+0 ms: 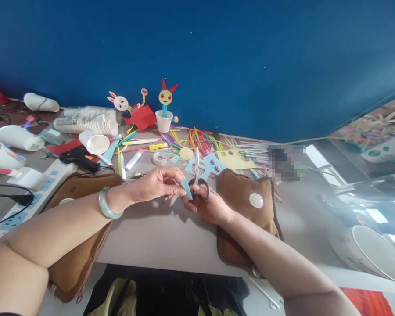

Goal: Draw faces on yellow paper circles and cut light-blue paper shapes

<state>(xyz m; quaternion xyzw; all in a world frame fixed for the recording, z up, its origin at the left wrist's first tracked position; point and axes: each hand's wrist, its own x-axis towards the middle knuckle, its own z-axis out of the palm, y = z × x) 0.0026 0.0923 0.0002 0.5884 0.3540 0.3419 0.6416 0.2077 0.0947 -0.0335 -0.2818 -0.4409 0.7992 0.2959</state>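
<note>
My left hand [166,183], with a pale green bangle [107,204] on the wrist, pinches a small light-blue piece of paper [186,188] between thumb and fingers. Close beside it, my right hand [209,204] grips black-handled scissors [196,173] with the blades pointing up and away from me. The paper piece is right by the scissor handles; whether it touches them I cannot tell. Behind the hands lie a light-blue sheet with cut-outs [210,163], a yellow sheet with round holes [236,159] and a yellow paper disc [186,153].
Brown cushions [250,219] lie under both forearms. At left are a power strip [36,197], a black glue gun [79,159] and stacked paper cups [88,123]. A cup with a paper rabbit figure [164,120] stands by the blue wall. Several coloured sticks spread across the back; a white bowl [378,254] is right.
</note>
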